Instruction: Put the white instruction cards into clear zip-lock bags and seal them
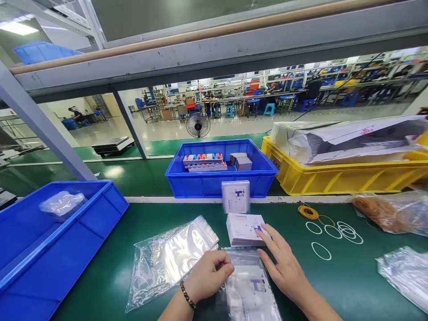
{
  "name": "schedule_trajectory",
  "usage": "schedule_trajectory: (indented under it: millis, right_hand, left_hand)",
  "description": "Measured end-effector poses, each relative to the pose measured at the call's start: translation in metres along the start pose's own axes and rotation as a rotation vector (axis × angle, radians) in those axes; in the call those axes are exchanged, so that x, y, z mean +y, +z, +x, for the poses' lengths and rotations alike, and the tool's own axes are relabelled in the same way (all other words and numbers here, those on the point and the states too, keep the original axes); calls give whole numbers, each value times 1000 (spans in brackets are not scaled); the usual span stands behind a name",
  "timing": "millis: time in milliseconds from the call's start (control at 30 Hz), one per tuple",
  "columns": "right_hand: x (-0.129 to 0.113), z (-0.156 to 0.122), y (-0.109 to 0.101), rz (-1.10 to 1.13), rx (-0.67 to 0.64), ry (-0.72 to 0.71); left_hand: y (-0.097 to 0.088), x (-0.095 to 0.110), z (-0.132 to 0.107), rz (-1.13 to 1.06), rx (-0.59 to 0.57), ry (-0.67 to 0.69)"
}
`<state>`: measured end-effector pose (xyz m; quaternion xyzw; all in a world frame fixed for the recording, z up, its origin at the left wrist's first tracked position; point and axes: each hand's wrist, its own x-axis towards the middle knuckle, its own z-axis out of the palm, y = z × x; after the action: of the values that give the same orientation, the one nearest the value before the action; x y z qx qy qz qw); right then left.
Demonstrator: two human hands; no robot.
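Note:
A clear zip bag (252,292) with a white and purple printed booklet in it lies flat before me. My left hand (212,274), a beaded bracelet on its wrist, is closed in a pinch at the bag's upper left edge. My right hand (282,263) has its fingers stretched apart, the fingertips by the stack of white printed booklets (245,229) and the thumb near the bag's top right. Behind the stack, a bagged booklet (236,197) leans upright against a blue bin. Left of my hands lies a pile of clear plastic bags (177,254).
Small boxes lie in the blue bin (217,178). A second blue bin (63,240) on the left holds a plastic-wrapped bundle. At right are a yellow crate (341,178), orange rubber bands (307,211), white rings (321,251) and more plastic bags (406,276). A shelf beam (214,51) crosses above.

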<state>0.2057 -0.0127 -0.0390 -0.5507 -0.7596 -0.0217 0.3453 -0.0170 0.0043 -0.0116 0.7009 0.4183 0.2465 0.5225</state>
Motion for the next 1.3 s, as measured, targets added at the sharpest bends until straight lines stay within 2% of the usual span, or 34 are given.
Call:
schedule_trajectory:
  millis: [67,167,300,433,733,1100,1300]
  right_hand:
    - [12,-3,11,-135,9,58]
    - [19,-4,19,-212,-45,95]
    - [12,-1,15,-263,-50,81]
    - [3,3,9,-315,-30,99]
    - [7,3,8,-352,64,83]
    - [10,4,11,-209,97,-85]
    - [15,5,8,-283,63,-129]
  left_hand:
    - [3,-2,2,-91,-16,-38]
    - [9,-3,5,-173,-20,-95]
    - [15,-5,7,-245,-10,-203]
    - [16,-9,9,-314,19,-238]
    - [16,-8,8,-351,30,-329]
    - [16,-7,14,-443,66,-275]
    - [16,-5,14,-493,143,-297]
